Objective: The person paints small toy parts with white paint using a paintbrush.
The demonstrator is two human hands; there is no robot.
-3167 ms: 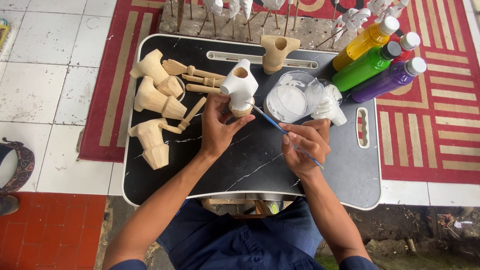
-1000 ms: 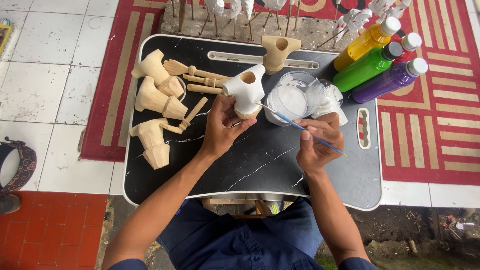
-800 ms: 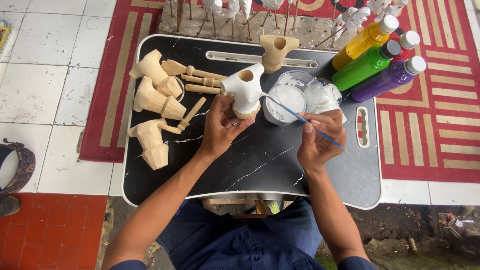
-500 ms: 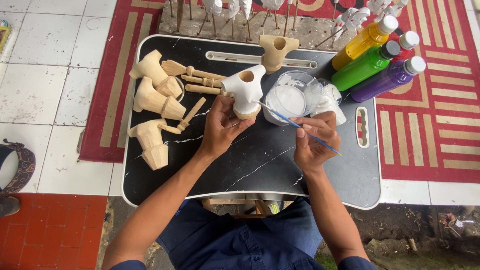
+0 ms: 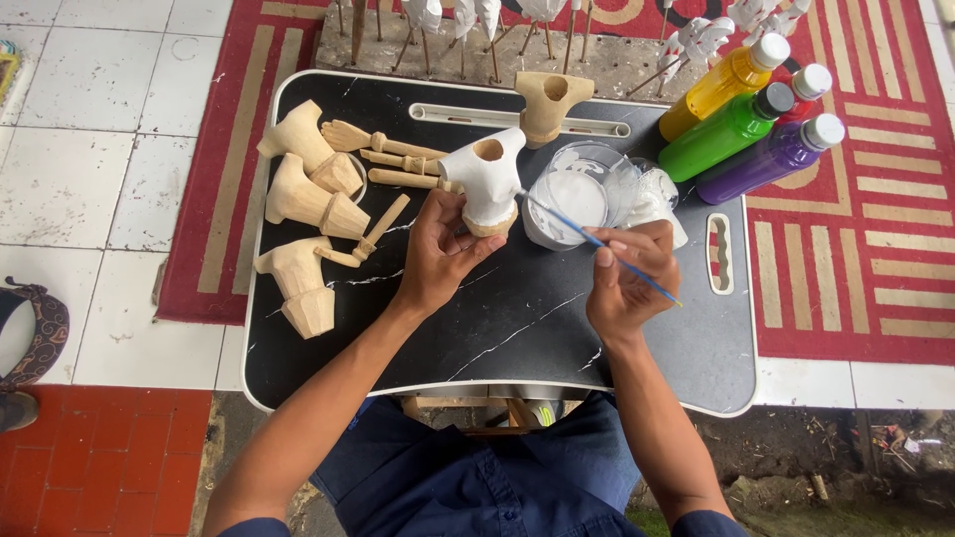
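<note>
My left hand [image 5: 443, 249] grips the bare wooden base of a carved torso piece [image 5: 485, 179], whose upper part is coated white, and holds it upright over the black marbled tray table [image 5: 517, 328]. My right hand [image 5: 627, 273] pinches a thin blue-handled paintbrush [image 5: 597, 242]. Its tip reaches the right side of the white torso piece. Just behind the brush stands a clear cup of white paint [image 5: 572, 199].
Unpainted wooden torsos [image 5: 298, 194] and loose wooden arms [image 5: 383, 149] lie at the tray's left. Another bare torso [image 5: 550, 99] stands at the back. Yellow, green and purple paint bottles [image 5: 736, 124] lean at the right. White-painted pieces on sticks [image 5: 477, 20] stand behind the tray.
The brush went to the white paint cup and came back, so its tip now touches the torso's right side. My left hand has kept its hold, tilting the piece slightly.
</note>
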